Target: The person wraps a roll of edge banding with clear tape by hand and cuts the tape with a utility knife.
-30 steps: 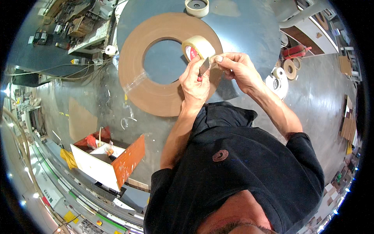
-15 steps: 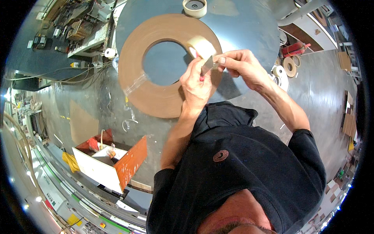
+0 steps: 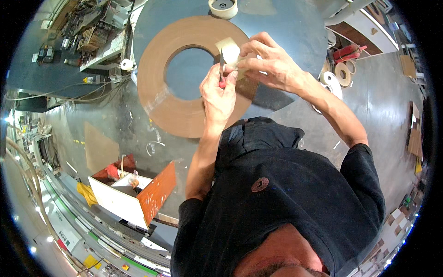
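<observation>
My left hand (image 3: 218,94) is closed round the red handle of a small knife (image 3: 221,62), its dark blade standing up past the fingers. Just beyond it is a cream roll of tape (image 3: 229,50). Curled fingers of my right hand (image 3: 270,64) grip the right side of this roll, partly hiding it. Both hands meet above the right side of a large, flat brown coil of banding (image 3: 150,69), with a strip of clear tape across its lower left. The coil lies on a round blue-grey tabletop (image 3: 295,27).
Another cream tape roll (image 3: 223,8) sits at the coil's far edge. On the floor to the right are white and brown rolls (image 3: 342,74) and a red fire extinguisher (image 3: 348,53). An open wooden box (image 3: 117,196) stands at lower left, near a long machine (image 3: 69,226).
My right hand has moved left and up onto the tape roll, which has shifted slightly left. My left hand has moved left, and the knife blade now points more upright.
</observation>
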